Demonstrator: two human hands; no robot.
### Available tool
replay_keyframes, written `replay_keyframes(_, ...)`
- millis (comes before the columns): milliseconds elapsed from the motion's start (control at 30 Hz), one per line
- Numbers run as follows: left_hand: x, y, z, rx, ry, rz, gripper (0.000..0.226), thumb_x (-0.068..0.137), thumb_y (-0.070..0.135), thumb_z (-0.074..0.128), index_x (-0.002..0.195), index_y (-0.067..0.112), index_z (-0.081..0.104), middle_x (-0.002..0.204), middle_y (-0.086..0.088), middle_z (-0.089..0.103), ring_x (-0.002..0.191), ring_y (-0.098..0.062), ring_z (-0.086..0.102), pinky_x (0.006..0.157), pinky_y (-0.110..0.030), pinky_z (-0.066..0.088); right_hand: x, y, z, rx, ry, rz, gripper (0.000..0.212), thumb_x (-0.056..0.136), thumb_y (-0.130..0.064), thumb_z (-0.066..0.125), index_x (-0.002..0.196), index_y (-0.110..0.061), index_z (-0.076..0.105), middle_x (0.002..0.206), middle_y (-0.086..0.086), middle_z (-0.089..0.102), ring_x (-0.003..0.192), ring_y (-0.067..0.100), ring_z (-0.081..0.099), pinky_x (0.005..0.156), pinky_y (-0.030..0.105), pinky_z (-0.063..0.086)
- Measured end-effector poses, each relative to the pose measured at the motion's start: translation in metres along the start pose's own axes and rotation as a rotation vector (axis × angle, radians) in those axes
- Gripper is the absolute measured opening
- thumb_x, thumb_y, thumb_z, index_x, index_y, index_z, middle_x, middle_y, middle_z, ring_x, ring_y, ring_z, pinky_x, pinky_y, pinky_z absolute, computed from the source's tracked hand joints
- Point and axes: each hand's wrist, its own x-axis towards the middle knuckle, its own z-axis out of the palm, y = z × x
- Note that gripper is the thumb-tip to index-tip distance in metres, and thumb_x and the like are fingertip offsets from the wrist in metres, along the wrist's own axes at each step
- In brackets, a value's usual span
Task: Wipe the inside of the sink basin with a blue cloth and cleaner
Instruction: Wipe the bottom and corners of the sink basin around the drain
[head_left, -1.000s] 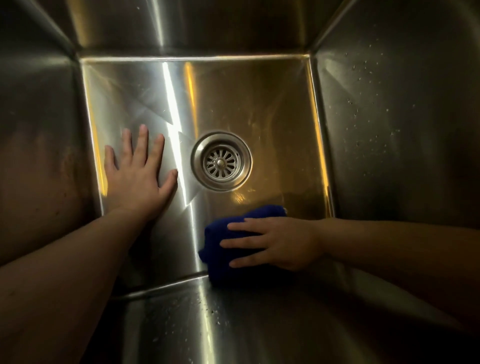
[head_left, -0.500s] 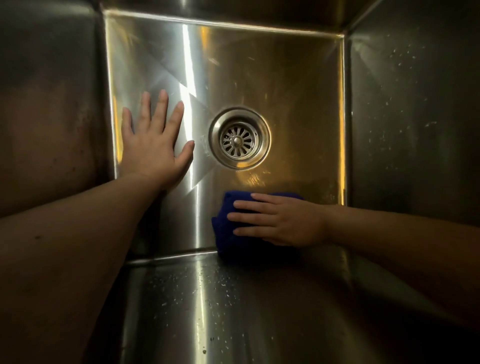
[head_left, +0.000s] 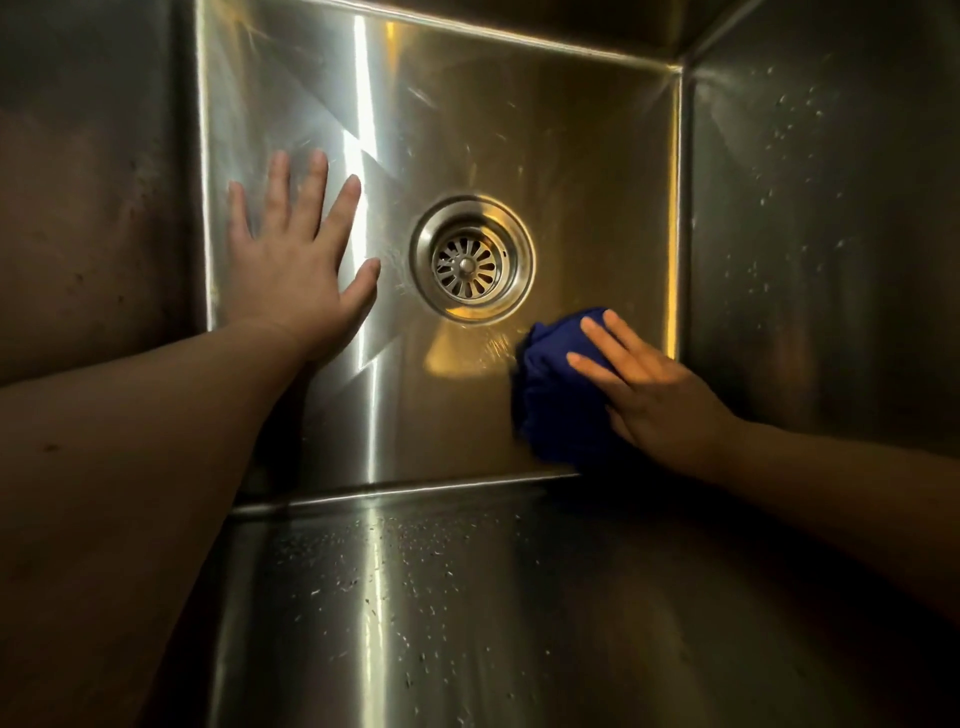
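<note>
The right hand (head_left: 657, 395) lay flat with fingers spread on the bunched blue cloth (head_left: 558, 395), pressing it to the sink floor (head_left: 571, 171) between the drain strainer (head_left: 471, 260) and the right wall (head_left: 821, 234), while the left hand (head_left: 296, 265) rested open and empty left of the drain. The stroke would have gone best with firm, even palm pressure in overlapping passes out into the corner seams. The cloth looked dark blue, soft and crumpled into a thick wad, and droplets speckled the near wall (head_left: 441, 597)
</note>
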Motion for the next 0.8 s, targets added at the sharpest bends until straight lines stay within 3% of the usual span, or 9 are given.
replay_keyframes(133,0.000,0.000,0.001,-0.004,0.013,0.000,0.069,0.089,0.055,0.024,0.150,0.025,0.011,0.160,-0.005,0.004,0.146,-0.029,0.000,0.114,-0.057,0.005,0.004,0.007,-0.004,-0.050,-0.002,0.089,0.062,0.079,-0.015,0.035,0.141,-0.010,0.035,0.150,0.021,0.027,0.140,0.038,0.024,0.098,0.041,0.042)
replay_keyframes(267,0.000,0.000,0.002,0.002,0.017,0.002,0.069,0.089,0.055,0.024,0.151,0.025,0.011,0.160,-0.005,0.005,0.146,-0.029,-0.001,0.114,-0.058,0.005,0.011,0.012,-0.004,-0.051,-0.055,0.227,0.066,0.080,-0.021,0.034,0.144,-0.008,0.023,0.151,0.025,0.025,0.138,0.042,0.025,0.098,0.048,0.046)
replay_keyframes(467,0.000,0.000,0.002,0.013,0.022,0.012,0.069,0.090,0.055,0.021,0.151,0.025,0.010,0.160,-0.006,0.004,0.146,-0.029,-0.001,0.114,-0.058,0.005,0.014,0.010,-0.005,0.038,-0.034,0.319,0.072,0.087,-0.011,0.051,0.148,-0.012,0.014,0.156,0.019,0.008,0.143,0.036,0.008,0.109,0.045,0.031)
replay_keyframes(600,0.000,-0.001,0.002,0.018,0.020,0.017,0.070,0.090,0.056,0.020,0.151,0.025,0.009,0.160,-0.006,0.003,0.146,-0.029,-0.002,0.114,-0.058,0.005,0.020,0.009,-0.012,0.079,-0.011,0.423,0.070,0.093,-0.008,0.046,0.149,-0.014,0.006,0.157,0.015,-0.004,0.145,0.030,-0.002,0.112,0.040,0.025)
replay_keyframes(700,0.000,-0.001,0.002,0.010,0.022,0.023,0.070,0.089,0.056,0.021,0.151,0.025,0.010,0.160,-0.006,0.003,0.146,-0.030,-0.001,0.114,-0.059,0.005,0.024,0.007,-0.013,0.103,0.060,0.502,0.067,0.095,-0.006,0.042,0.150,-0.015,0.005,0.158,0.014,-0.004,0.145,0.028,-0.001,0.109,0.038,0.030)
replay_keyframes(800,0.000,-0.002,0.003,0.011,0.030,0.027,0.070,0.089,0.056,0.022,0.151,0.024,0.010,0.160,-0.007,0.004,0.146,-0.030,-0.001,0.113,-0.059,0.004,0.025,0.005,-0.011,0.172,0.083,0.546,0.067,0.096,-0.009,0.042,0.150,-0.016,0.004,0.157,0.015,-0.005,0.145,0.030,-0.001,0.113,0.039,0.022)
